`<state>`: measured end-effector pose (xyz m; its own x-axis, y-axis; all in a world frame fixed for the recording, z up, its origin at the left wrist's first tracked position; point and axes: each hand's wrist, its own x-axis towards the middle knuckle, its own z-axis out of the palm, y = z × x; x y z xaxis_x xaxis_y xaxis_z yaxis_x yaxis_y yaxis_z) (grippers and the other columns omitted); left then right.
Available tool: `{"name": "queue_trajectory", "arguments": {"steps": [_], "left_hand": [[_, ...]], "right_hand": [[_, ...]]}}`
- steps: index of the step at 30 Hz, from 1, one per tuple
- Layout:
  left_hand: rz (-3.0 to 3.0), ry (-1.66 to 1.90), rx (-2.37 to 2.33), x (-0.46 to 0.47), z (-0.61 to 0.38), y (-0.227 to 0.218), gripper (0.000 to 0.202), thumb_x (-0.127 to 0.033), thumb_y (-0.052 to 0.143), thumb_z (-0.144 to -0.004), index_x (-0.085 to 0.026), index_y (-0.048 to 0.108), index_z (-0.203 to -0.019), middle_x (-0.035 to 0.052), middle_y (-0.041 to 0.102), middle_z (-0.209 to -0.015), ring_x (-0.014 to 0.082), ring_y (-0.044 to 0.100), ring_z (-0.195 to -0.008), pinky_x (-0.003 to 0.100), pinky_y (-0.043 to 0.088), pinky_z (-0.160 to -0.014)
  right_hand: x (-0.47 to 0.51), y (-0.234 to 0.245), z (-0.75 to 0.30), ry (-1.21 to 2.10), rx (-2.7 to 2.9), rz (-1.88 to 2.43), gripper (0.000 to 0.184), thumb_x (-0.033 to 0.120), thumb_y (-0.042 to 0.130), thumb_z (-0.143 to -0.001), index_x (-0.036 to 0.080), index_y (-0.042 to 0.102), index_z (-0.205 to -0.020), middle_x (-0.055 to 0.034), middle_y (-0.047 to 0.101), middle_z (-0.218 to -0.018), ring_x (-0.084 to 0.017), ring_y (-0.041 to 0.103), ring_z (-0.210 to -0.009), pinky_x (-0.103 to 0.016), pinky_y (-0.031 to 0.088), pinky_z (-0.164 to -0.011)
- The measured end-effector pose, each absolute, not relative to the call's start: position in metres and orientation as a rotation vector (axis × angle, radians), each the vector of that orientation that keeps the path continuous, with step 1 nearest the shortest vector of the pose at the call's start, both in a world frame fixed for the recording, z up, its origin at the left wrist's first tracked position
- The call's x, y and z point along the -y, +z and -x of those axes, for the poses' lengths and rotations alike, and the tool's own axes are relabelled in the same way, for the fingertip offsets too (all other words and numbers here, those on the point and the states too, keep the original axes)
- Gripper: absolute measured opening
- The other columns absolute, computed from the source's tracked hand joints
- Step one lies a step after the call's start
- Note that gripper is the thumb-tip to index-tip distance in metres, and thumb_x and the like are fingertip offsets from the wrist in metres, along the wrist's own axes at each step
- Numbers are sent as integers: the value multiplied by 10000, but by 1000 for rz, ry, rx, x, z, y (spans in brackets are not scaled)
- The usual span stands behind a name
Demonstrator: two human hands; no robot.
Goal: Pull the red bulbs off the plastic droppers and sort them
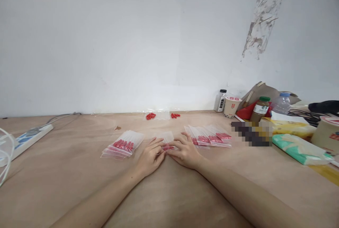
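Observation:
Both my hands rest on a wooden table (169,192). My left hand (150,157) and my right hand (185,152) meet over a small clear plastic bag (166,139) with red pieces in its lower end; the fingertips of both pinch that end. A stack of filled clear bags (123,145) lies to the left of my left hand. Several more filled bags (210,136) are fanned out to the right of my right hand. Loose red pieces (150,116) and another small heap of red pieces (175,115) lie far back near the wall.
A white power strip (25,139) with cables lies at the left edge. At the right stand a small bottle (220,101), a paper cup (232,106), a brown jar (260,109), a water bottle (282,103), a green tissue pack (299,148) and a white tub (327,132).

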<state>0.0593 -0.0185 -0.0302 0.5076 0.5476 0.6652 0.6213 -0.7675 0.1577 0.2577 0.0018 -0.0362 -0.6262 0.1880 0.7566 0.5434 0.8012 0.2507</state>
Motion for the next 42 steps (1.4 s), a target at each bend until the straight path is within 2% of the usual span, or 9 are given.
{"name": "queue_trajectory", "arguments": {"steps": [5, 10, 13, 19, 26, 30, 33, 38, 42], "left_hand": [[2649, -1098, 999, 25, -61, -31, 167, -143, 476, -813, -187, 550, -670, 46, 679, -1012, 210, 545, -1112, 481, 341, -1032], [2711, -1059, 1042, 22, -61, -34, 140, -139, 467, -807, -182, 579, -878, 75, 631, -1101, 220, 479, -1191, 451, 369, -1028], [2800, -1060, 1057, 21, -61, -33, 138, -136, 429, -839, -181, 554, -875, 77, 628, -1082, 215, 465, -1204, 416, 416, -991], [2873, -1060, 1201, 26, -65, -28, 139, -172, 370, -877, -196, 479, -794, 67, 621, -957, 192, 575, -1019, 339, 495, -843], [2863, -1010, 1256, 25, -64, -33, 183, -135, 357, -866, -189, 472, -999, 65, 608, -942, 184, 592, -859, 328, 490, -759], [2815, -948, 1287, 26, -65, -36, 126, -137, 332, -859, -201, 439, -873, 44, 590, -808, 191, 581, -761, 321, 474, -654], [2776, -919, 1307, 27, -65, -36, 112, -146, 321, -854, -205, 411, -821, 37, 565, -742, 192, 570, -698, 309, 449, -592], [2740, -979, 1334, 25, -63, -36, 110, -144, 337, -844, -208, 408, -790, 16, 559, -697, 169, 572, -639, 280, 431, -563], [2728, -1014, 1361, 23, -63, -36, 114, -184, 349, -866, -199, 440, -800, 18, 591, -708, 167, 588, -632, 284, 450, -569]], "right_hand": [[-6, -38, -254, -741, 2188, 412, 172, 165, 527, -858, 252, 639, -761, 36, 660, -976, -131, 507, -894, -436, 228, -983], [-7, -37, -253, -749, 2256, 389, 215, 147, 474, -885, 229, 623, -753, 22, 659, -865, -128, 509, -873, -420, 252, -971], [-7, -36, -252, -733, 2300, 402, 237, 150, 434, -900, 226, 625, -782, 9, 648, -829, -128, 501, -839, -391, 293, -935], [-6, -37, -246, -712, 2295, 396, 258, 139, 407, -899, 182, 593, -726, -10, 629, -783, -129, 487, -807, -339, 342, -861], [-8, -40, -241, -693, 2319, 417, 235, 106, 405, -891, 180, 587, -762, -25, 639, -898, -134, 505, -889, -362, 327, -895], [-7, -39, -240, -696, 2291, 387, 271, 95, 369, -895, 187, 595, -777, -20, 641, -997, -127, 503, -945, -356, 323, -938], [-7, -37, -240, -701, 2299, 369, 303, 109, 340, -906, 185, 602, -772, -18, 648, -970, -124, 516, -917, -337, 337, -949], [-7, -36, -239, -720, 2328, 335, 284, 127, 367, -906, 188, 608, -770, -5, 648, -958, -126, 521, -931, -330, 338, -974], [-5, -35, -242, -667, 2267, 390, 232, 146, 429, -887, 199, 624, -773, -9, 638, -1021, -155, 514, -994, -356, 372, -940]]}}
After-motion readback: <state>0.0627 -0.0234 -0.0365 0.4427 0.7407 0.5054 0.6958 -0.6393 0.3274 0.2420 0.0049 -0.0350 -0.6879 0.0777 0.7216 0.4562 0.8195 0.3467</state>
